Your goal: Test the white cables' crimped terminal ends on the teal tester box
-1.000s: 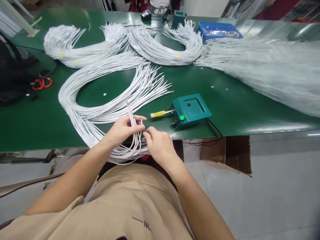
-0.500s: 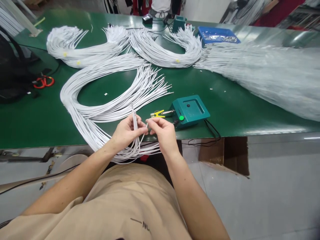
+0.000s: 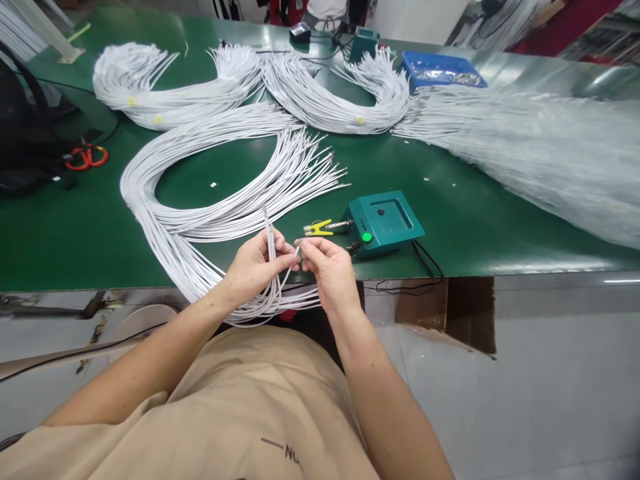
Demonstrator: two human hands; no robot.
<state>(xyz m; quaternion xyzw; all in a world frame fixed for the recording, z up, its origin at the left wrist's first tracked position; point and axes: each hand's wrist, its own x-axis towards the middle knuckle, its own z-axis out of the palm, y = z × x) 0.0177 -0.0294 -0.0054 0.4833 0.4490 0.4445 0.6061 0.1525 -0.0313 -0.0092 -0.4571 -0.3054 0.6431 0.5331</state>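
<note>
1. Fingertips are the hard bit to read. The left hand (image 3: 255, 267) has its fingers wrapped shut around a handful of cables (image 3: 271, 241). The right hand (image 3: 327, 270) pinches thumb and forefinger on the tip of a single cable (image 3: 297, 253), and that tip is too tiny to make out.
2. The handful sits at the near edge of the desk (image 3: 60, 247), between the two hands, with its ends poking up. The lower part droops off the edge toward the lap, partly hidden behind the wrists.
3. The pale heap (image 3: 550, 147) on the right is blurry and cut off by the frame, so I can't tell what it's made of.
4. The desk is topped with a smooth green mat with a slight sheen and has a metal-looking front edge. Grey floor shows below on the right.
5. A big loop of cables (image 3: 145, 200), thin, white and round, sweeps across the mat and fans out into loose ends. More curved far bundles (image 3: 325, 107) lie further back.
6. The teal box (image 3: 385, 220) just beyond the right hand is blocky, with a square recess and a round green button. A yellow-handled probe (image 3: 319, 228) sits at its left side. Red scissors (image 3: 85, 157) lie far left, and a blue tray (image 3: 440, 68) is at the back.
</note>
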